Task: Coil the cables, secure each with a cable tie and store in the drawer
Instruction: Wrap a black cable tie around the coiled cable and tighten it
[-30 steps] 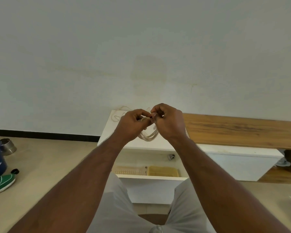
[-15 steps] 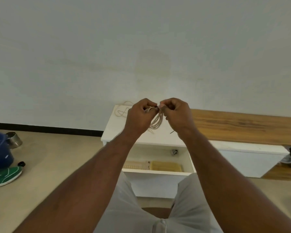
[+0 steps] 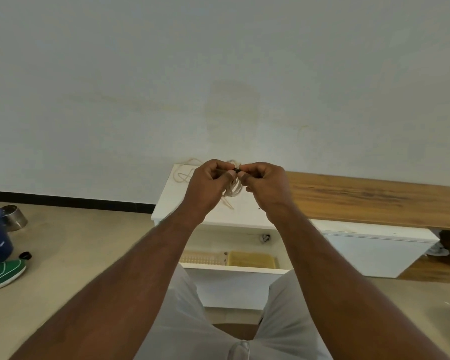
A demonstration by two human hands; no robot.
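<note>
A: Where is the coil [image 3: 232,189]?

B: We note left hand [image 3: 205,187] and right hand [image 3: 265,187] pinching it together above the cabinet [image 3: 166,203].

A: Handling?

B: We judge it light and limp; grip at the tie [image 3: 236,169].

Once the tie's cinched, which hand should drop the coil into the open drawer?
Left, probably. The left hand grips the coiled cable, whose loops hang beside its fingers; the right hand only pinches the cable tie. The open drawer sits below both hands.
</note>
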